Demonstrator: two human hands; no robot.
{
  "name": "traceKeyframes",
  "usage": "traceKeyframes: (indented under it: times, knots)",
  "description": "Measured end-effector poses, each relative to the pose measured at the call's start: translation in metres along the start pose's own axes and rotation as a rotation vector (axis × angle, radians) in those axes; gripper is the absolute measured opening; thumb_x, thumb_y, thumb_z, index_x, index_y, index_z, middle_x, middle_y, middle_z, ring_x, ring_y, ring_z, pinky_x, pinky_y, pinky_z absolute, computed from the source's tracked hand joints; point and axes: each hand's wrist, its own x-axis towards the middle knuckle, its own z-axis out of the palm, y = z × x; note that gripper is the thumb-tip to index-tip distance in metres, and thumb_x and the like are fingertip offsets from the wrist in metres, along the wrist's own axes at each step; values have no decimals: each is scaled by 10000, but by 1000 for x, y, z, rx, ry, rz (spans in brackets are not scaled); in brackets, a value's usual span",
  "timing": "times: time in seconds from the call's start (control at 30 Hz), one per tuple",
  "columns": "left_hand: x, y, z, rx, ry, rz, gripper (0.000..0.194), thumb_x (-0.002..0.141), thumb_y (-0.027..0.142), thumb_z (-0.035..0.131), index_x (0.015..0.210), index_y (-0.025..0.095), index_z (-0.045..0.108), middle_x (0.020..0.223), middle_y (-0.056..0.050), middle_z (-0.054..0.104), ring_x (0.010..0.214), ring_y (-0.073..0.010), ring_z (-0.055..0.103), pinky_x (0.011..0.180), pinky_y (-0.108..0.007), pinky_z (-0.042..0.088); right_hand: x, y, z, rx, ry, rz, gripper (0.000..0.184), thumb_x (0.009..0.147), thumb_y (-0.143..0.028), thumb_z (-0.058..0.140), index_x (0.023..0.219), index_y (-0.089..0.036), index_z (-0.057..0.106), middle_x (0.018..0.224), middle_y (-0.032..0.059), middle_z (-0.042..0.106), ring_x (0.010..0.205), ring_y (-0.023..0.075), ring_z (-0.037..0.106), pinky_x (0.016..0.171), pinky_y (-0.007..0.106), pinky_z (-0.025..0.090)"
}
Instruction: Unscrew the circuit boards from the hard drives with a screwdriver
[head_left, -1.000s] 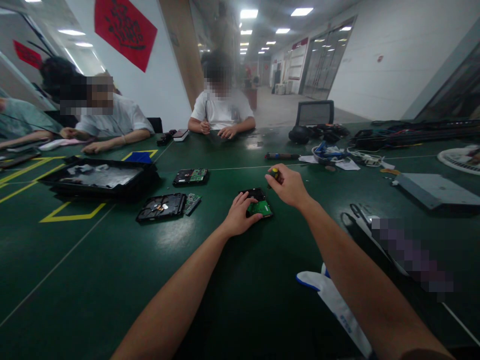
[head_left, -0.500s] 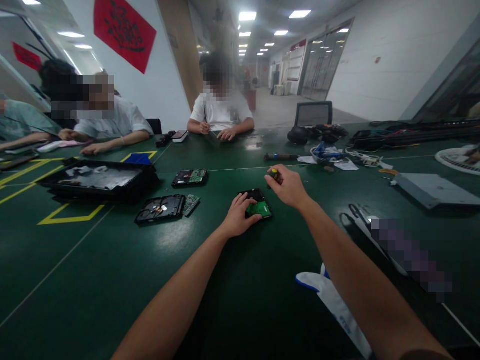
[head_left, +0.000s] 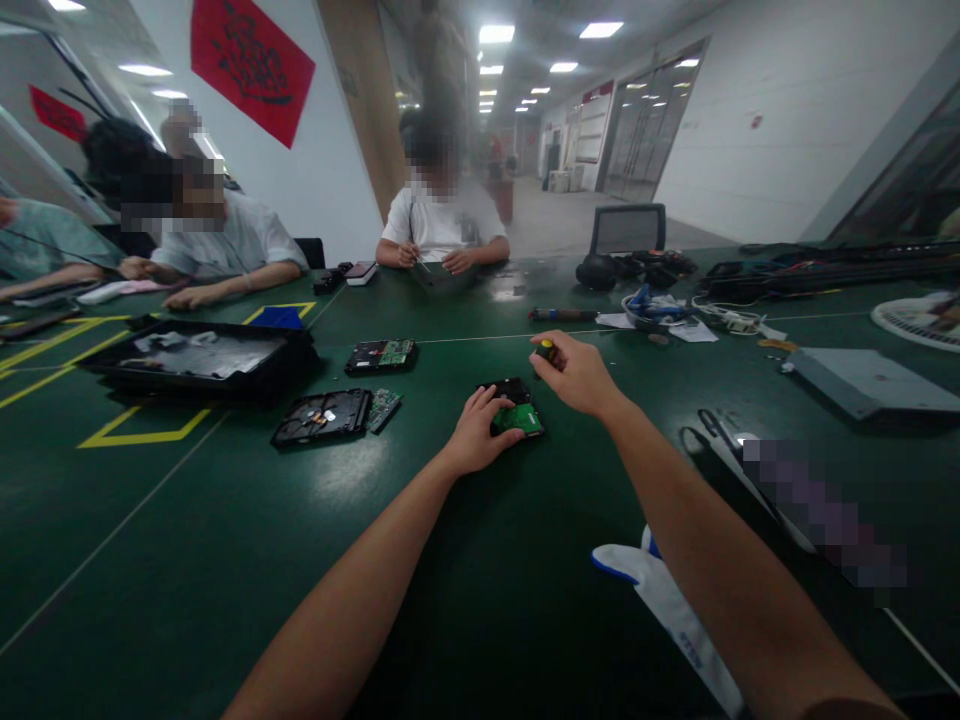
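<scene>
From my remote view, my left hand (head_left: pixel 481 432) lies over a hard drive with a green circuit board (head_left: pixel 523 419), its fingers spread across the drive, near the middle of the green counter (head_left: pixel 465 560). Just beyond the drive's right side, my right hand (head_left: pixel 576 372) grips a yellow-topped tool (head_left: pixel 547 349), fingers clamped on it. An opened black drive case (head_left: pixel 322 415) lies to the left, well in from the counter's far edge, beside a loose circuit board (head_left: pixel 384 410).

Lone head camera — above near side of green table (head_left: pixel 465 580) — facing forward and down.
</scene>
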Motion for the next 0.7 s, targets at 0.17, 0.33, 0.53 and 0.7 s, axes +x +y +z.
traceKeyframes:
  times: [0.17,0.33,0.53,0.7]
  knots:
    - [0,2,-1,-10,-4,-5,572,885,507,747,1374,238,618,1686,-146,341,1613,-358,157,1280,-575,203,1,1,-2,46,-31,27,336,914,-366,642,1194,-191,703,832,48,680,735,196,600,706,330,458]
    - [0,7,-3,-17,9,-19,540,881,470,761,1347,233,627,1672,-143,370,1609,-360,175,1281,-576,204,2,3,-2,87,-38,70,340,903,-376,660,1193,-206,713,843,46,676,716,189,601,698,331,471]
    - [0,7,-2,-38,18,-22,535,868,448,781,1329,221,637,1663,-163,380,1606,-369,183,1280,-583,198,3,7,-2,161,-70,68,342,881,-325,669,1208,-231,711,983,62,720,765,191,643,714,332,516]
    - [0,5,1,-38,41,-12,543,855,445,793,1329,232,634,1664,-148,384,1608,-356,185,1279,-580,210,2,6,-5,240,-114,82,368,873,-297,672,1237,-248,700,984,50,732,738,185,658,693,331,541]
